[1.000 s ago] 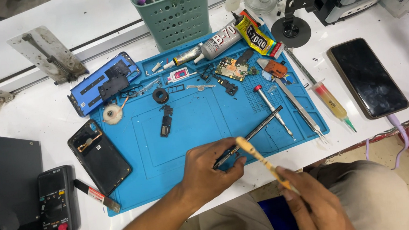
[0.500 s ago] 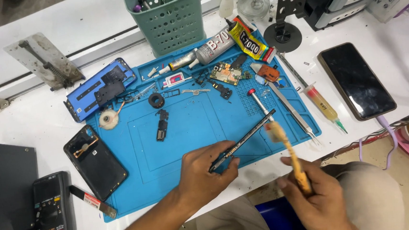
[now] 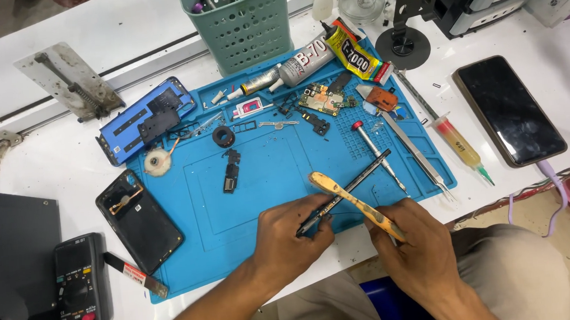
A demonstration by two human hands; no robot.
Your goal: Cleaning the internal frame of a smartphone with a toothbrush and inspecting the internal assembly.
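My left hand (image 3: 289, 236) grips the lower end of black tweezers (image 3: 357, 182) over the front edge of the blue work mat (image 3: 266, 181). The tips of the tweezers point up and to the right. My right hand (image 3: 411, 248) holds a worn yellow-orange brush (image 3: 351, 204) by its handle. The brush's head lies across the tweezers near their middle. Both hands are close together, just in front of my lap.
On the mat lie a circuit board (image 3: 321, 99), a screwdriver (image 3: 376, 145), silver tweezers (image 3: 415, 152), glue tubes (image 3: 292, 69) and small parts. A black phone back (image 3: 139, 220) and blue frame (image 3: 145, 119) sit left; a phone (image 3: 509, 109), syringe (image 3: 461, 144), green basket (image 3: 242, 22) and multimeter (image 3: 79, 281) surround.
My right hand has swung the brush up and to the left, so its head now crosses the tweezers. My left hand has kept its grip on the tweezers.
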